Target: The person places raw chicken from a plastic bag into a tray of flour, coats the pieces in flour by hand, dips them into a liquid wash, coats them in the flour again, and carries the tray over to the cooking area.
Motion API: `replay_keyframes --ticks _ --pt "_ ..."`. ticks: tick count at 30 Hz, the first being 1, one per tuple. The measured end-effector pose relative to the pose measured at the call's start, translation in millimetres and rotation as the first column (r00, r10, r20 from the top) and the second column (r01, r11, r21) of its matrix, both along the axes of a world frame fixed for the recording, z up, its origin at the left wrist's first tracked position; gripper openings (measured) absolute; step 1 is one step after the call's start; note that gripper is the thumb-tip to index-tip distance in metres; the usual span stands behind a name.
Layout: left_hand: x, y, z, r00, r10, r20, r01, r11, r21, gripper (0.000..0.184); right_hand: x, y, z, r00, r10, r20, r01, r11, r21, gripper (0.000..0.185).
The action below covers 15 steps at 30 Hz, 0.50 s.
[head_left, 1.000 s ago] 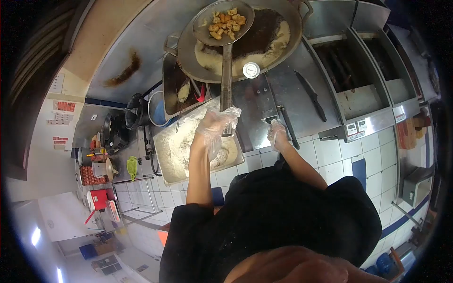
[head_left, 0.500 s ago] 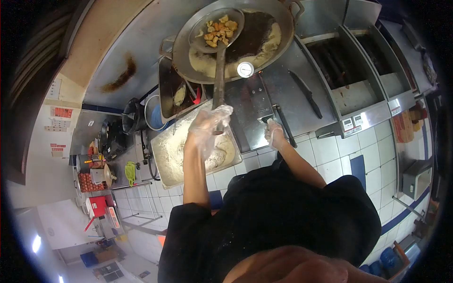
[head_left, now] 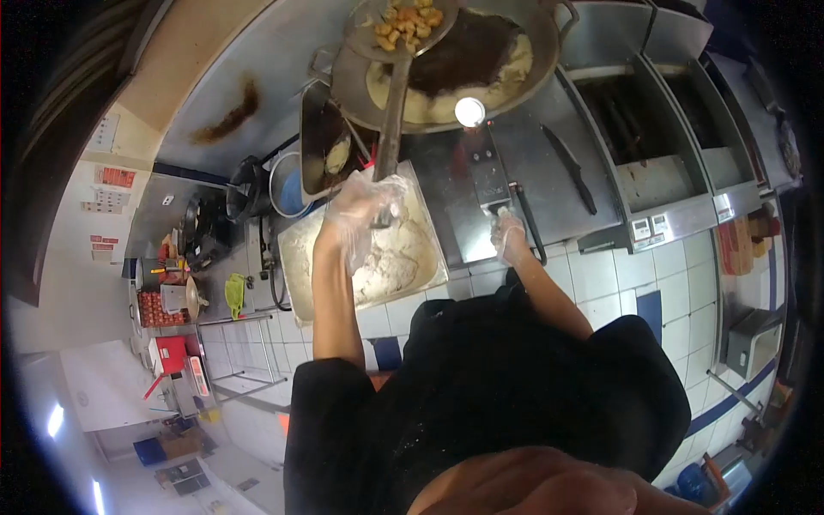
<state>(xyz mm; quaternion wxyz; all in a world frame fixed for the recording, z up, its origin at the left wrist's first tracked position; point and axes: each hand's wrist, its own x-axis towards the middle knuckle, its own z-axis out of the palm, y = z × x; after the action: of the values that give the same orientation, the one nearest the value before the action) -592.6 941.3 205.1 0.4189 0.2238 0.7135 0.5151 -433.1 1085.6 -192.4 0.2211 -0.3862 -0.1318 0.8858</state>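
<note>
My left hand [head_left: 362, 210], in a clear plastic glove, is closed around the long handle of a skimmer [head_left: 396, 112]. The skimmer's round bowl carries golden-brown fried pieces [head_left: 410, 27] and sits over the far left side of a wide wok [head_left: 356, 94] of dark oil with pale foam. Also gloved, my right hand [head_left: 509, 233] has its fingers curled at the near end of a narrow metal panel [head_left: 489, 167] by the counter's front edge; what they grip is hidden. A round dial thermometer [head_left: 470, 112] stands at the wok's near rim, its face washed out by glare.
Below my left hand lies a tray of white flour [head_left: 296, 266]. A metal pan [head_left: 313, 172] with dark contents and a bucket [head_left: 290, 184] stand to the left. A black-handled knife [head_left: 571, 172] rests on the counter, and fryers [head_left: 678, 206] stand at right.
The skimmer with the fried pieces has shifted toward the wok's far left rim, my left hand moving left with it. My right hand stays by the metal panel. The whole view has shifted slightly.
</note>
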Motion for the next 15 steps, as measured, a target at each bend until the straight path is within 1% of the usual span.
replay_keyframes --ticks 2,3,6,7,10,11,14,15 --pt "-6.0 -4.3 -0.7 0.999 -0.025 0.026 0.024 0.999 0.037 0.011 -1.8 7.4 1.4 1.0 0.013 0.017 -0.013 1.0 0.013 0.025" --pt "-5.8 -6.6 -0.8 0.996 0.071 0.059 -0.074 0.996 0.05 0.012 0.4 5.0 0.3 0.999 0.022 0.031 -0.023 1.0 0.011 0.025" --pt "-11.3 -21.7 7.5 1.0 0.011 -0.015 -0.011 1.0 -0.005 0.017 5.3 -5.1 -1.5 0.992 -0.031 -0.126 0.043 0.995 0.091 0.025" --pt "-36.7 -23.6 3.5 0.979 -0.202 -0.004 0.201 0.979 -0.029 0.02 1.0 3.6 1.5 0.99 -0.046 -0.135 0.062 0.992 0.113 0.024" --pt "-19.0 -35.4 28.1 0.998 0.038 -0.048 -0.036 0.998 0.057 0.022 3.9 -15.5 -6.6 0.991 -0.054 -0.123 0.07 0.989 0.131 0.023" --pt "-49.7 -42.5 20.5 0.988 -0.149 -0.04 0.15 0.989 -0.001 0.023 -3.4 -11.9 -3.0 0.991 -0.099 -0.093 0.11 0.986 0.128 0.021" --pt "-69.8 -84.5 22.8 0.992 -0.124 -0.001 0.122 0.978 0.171 0.026 -1.9 -38.4 0.8 0.98 -0.194 0.052 0.189 0.978 0.085 0.018" --pt "-76.5 -102.5 22.0 0.999 -0.043 0.013 0.039 0.981 0.189 0.03 1.7 -45.7 1.0 0.982 -0.18 0.048 0.174 0.978 0.113 0.015"
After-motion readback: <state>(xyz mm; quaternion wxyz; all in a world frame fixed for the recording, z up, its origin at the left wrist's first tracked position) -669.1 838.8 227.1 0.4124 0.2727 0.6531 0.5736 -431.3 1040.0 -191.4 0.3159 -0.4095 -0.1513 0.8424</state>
